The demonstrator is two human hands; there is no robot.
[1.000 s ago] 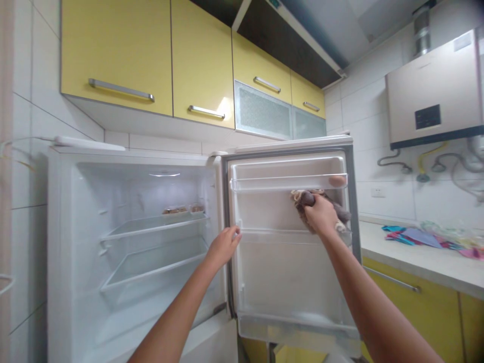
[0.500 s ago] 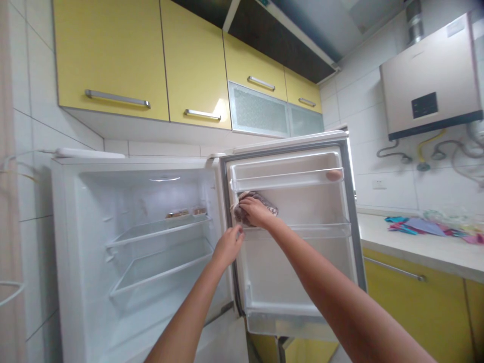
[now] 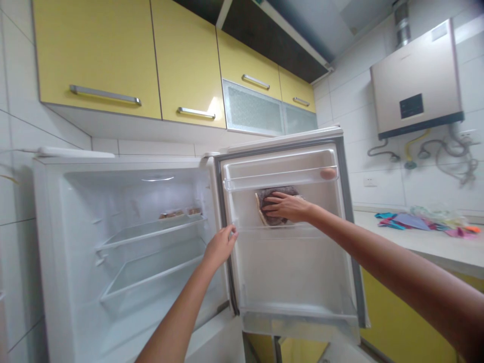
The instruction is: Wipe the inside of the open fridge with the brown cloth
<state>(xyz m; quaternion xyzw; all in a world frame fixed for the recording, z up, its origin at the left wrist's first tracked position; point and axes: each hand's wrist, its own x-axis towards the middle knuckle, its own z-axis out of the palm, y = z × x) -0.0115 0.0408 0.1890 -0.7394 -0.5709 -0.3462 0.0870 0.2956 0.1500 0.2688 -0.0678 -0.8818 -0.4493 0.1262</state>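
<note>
Brown cloth [image 3: 266, 195] nearer the middle of fridge door [image 3: 295, 275]

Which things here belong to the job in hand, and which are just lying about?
In use:
dark cloth under the right hand
fridge door behind it

Lying about:
packs on a shelf
round thing in door rack
coloured items on counter

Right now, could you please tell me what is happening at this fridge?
A person's right hand is spread over a dark cloth on the inside of the open fridge door, below the top rack. The left hand is at the door's hinge side, loosely curled; whether it grips anything is unclear. Small packs sit on the upper shelf inside.
</note>
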